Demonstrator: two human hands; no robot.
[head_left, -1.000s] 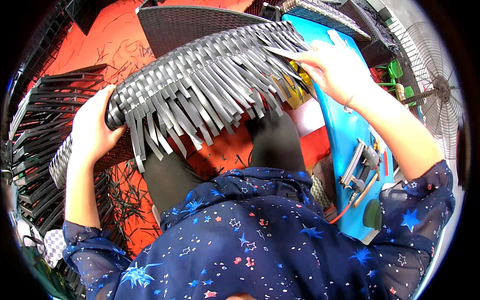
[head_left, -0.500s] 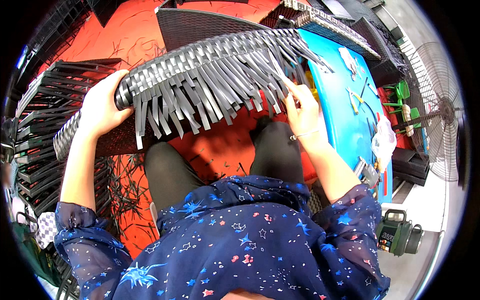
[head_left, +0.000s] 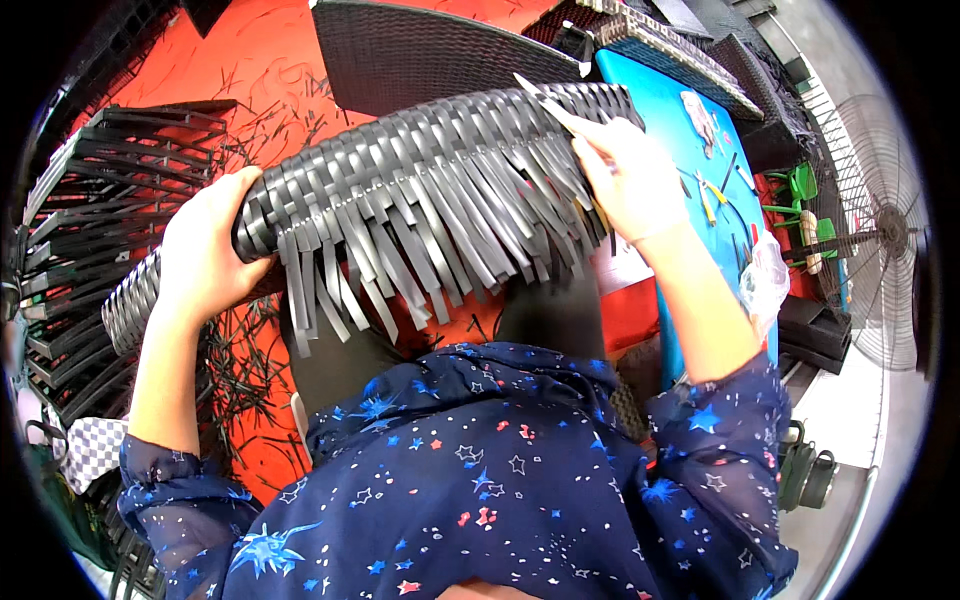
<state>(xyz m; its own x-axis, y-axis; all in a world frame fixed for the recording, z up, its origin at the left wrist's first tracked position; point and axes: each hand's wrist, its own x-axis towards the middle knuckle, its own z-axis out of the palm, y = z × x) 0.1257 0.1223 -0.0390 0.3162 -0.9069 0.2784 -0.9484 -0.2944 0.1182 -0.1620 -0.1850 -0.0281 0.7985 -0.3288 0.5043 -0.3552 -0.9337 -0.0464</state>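
Observation:
A curved panel woven from dark grey plastic strips (head_left: 400,140) lies across in front of me, above my lap. Many loose strip ends (head_left: 430,230) hang in a fringe from its near edge. At the panel's left end, my left hand (head_left: 205,245) is closed round the rolled edge, thumb toward me. My right hand (head_left: 630,170) is over the panel's right end, closed on a slim, pale pointed tool (head_left: 545,98). The tool's tip points away and to the left, over the weave. Its handle is hidden in my fingers, so its exact kind is unclear.
A blue table (head_left: 690,130) at the right holds yellow-handled pliers (head_left: 712,200) and a clear plastic bag (head_left: 765,275). Black frames (head_left: 110,240) are stacked at the left. Strip scraps (head_left: 250,370) litter the red floor. A large fan (head_left: 885,225) stands far right.
My right hand has moved up and right with the pointed tool, from the fringe to over the weave. The panel has tilted, its right end coming nearer. My left hand keeps its hold.

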